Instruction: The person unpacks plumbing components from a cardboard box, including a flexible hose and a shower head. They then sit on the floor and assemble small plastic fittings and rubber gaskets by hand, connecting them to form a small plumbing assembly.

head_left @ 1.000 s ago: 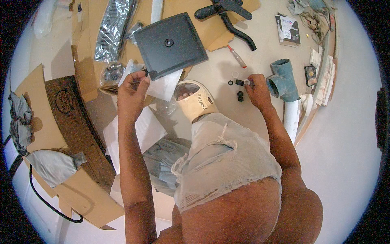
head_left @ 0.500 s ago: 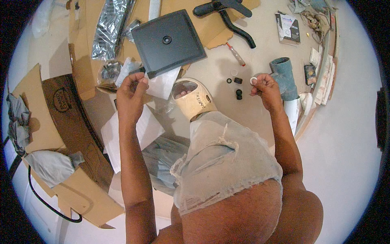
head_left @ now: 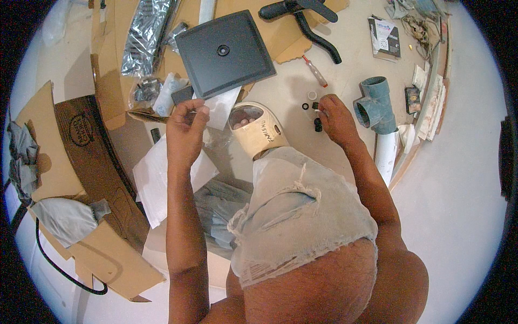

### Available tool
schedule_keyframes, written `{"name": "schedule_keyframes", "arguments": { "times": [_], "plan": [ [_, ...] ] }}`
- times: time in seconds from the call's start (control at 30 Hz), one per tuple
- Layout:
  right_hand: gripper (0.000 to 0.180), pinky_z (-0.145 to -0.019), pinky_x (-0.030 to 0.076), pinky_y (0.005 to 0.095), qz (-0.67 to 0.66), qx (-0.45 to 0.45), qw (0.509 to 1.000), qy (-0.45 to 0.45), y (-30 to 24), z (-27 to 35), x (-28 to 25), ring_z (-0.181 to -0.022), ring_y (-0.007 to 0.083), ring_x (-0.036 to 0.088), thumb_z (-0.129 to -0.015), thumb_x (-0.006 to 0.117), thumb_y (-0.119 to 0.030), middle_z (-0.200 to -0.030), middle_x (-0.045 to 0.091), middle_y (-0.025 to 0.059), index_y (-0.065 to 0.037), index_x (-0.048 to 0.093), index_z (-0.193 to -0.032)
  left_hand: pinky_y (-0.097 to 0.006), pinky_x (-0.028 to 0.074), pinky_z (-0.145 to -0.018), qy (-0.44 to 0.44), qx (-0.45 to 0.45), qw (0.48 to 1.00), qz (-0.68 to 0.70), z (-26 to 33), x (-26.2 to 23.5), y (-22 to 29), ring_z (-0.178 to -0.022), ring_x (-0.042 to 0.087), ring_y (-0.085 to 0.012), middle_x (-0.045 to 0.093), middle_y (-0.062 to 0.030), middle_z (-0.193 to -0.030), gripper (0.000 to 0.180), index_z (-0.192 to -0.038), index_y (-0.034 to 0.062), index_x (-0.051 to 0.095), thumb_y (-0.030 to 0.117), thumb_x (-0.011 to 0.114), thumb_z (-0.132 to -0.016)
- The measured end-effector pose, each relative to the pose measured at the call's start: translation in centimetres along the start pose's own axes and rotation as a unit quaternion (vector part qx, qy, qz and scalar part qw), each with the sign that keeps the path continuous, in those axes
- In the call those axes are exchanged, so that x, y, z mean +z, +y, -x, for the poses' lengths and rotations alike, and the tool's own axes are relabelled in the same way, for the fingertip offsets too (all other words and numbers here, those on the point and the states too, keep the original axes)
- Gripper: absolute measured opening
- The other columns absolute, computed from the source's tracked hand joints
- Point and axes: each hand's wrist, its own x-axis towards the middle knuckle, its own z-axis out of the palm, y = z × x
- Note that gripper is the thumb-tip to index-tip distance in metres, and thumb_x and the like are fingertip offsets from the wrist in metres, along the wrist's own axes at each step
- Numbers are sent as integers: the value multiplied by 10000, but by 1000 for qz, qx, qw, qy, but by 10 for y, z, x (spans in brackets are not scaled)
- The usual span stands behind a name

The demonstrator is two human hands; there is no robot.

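Observation:
My left hand (head_left: 185, 128) is raised beside the near-left corner of a black square shower head (head_left: 226, 67), its fingers curled in a pinch; whatever they hold, if anything, is too small to make out. On the right, my right hand (head_left: 338, 120) reaches down to the floor, fingertips closed on a small black fitting (head_left: 315, 106) that they partly cover. Close by lie a white ring (head_left: 312, 95), a black ring (head_left: 305, 106) and another black fitting (head_left: 318, 125). A screwdriver (head_left: 315, 72) with a red and clear handle lies farther off.
A grey pipe tee (head_left: 379, 105) on a white pipe stands right of my right hand. Beyond lie a black curved fixture (head_left: 313, 32) and a boxed drain (head_left: 384, 38). Cardboard (head_left: 116, 259), a brown box panel (head_left: 97, 156) and white sheets (head_left: 151, 183) spread leftward. My sandalled foot (head_left: 259, 135) is between my hands.
My right hand has come down and left to the small black parts. The white ring it held is no longer seen in its fingers, and one lies on the floor. My left hand has shifted slightly right.

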Motion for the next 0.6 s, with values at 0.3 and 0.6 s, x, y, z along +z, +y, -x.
{"name": "schedule_keyframes", "arguments": {
  "times": [0.3, 0.6],
  "plan": [
    [142, -602, 536, 323, -387, 227, 894, 14, 21, -6, 1, -695, 205, 662, -885, 655, -88, -852, 651, 82, -50, 533, -946, -277, 487, -763, -1, -20, 999, 32, 10, -1, 5, -847, 606, -139, 654, -72, -938, 270, -1104, -15, 622, 160, 659, -903],
    [196, -675, 571, 329, -590, 167, 781, -115, -72, -3, -1, -758, 212, 683, -868, 697, -156, -836, 658, 107, -40, 553, -933, -287, 508, -807, -242, -50, 964, 94, 17, 57, 23, -901, 633, -154, 666, -67, -1032, 379, -1211, 23, 600, 184, 700, -883]
  ]
}}
